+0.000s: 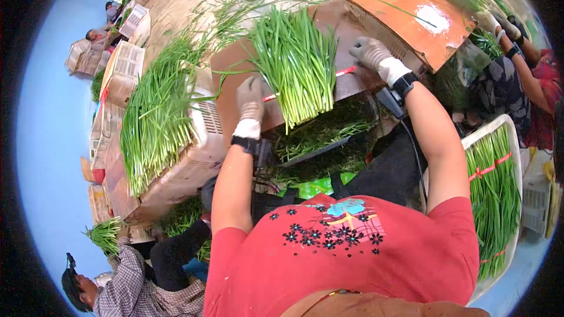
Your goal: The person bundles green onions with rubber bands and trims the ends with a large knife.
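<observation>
A loose bunch of long green leafy stalks (296,61) lies on a brown board (234,60), pale ends toward me. A red strip (345,71) runs beneath it and shows on both sides. My left hand (250,101), in a striped work glove, is beside the strip's left end with fingers curled; whether it grips the strip is unclear. My right hand (373,53), gloved too, is just above the strip's right end, fingers bent inward; what, if anything, they hold is too small to make out.
More stalks (158,129) lie on a crate (207,118) at left. An orange board (383,7) sits upper right; a tied-bundle crate (514,211) stands lower right. Co-workers are at lower left (126,282), far right (531,88) and upper left (97,38). A dark trough (329,154) lies below my board.
</observation>
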Tool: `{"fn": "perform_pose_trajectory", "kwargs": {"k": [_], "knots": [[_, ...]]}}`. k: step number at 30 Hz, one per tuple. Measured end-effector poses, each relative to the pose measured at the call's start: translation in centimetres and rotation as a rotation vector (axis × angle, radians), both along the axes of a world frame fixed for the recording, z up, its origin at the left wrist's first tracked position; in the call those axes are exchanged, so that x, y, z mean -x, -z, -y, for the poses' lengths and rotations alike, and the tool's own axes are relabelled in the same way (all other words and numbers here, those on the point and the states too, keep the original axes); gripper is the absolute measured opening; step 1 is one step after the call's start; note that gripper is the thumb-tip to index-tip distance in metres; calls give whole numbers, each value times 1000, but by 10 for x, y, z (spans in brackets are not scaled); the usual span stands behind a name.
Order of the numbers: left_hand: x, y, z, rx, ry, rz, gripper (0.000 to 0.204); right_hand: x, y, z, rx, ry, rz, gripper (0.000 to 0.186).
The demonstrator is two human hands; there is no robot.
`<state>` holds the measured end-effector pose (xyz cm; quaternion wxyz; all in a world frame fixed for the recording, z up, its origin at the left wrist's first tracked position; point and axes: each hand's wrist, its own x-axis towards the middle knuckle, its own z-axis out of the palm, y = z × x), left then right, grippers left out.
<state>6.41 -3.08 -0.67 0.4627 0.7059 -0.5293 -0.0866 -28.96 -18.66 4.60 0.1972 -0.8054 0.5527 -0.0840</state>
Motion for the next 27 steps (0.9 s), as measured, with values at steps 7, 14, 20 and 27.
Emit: {"fn": "perform_pose_trajectory", "kwargs": {"k": [7, 14, 20, 27], "knots": [[-1, -36, -58, -415, 162, 512, 39, -4, -2, -16, -214, -181, -205, 44], [-19, -6, -27, -412, 268, 348, 29, -28, 14, -11, -83, -297, -188, 36], [-42, 25, -13, -532, 296, 426, 27, -19, 28, -1, -133, -272, -86, 35], [-23, 28, -12, -387, 313, 716, 20, -21, 41, 8, -5, -440, -175, 39]]}}
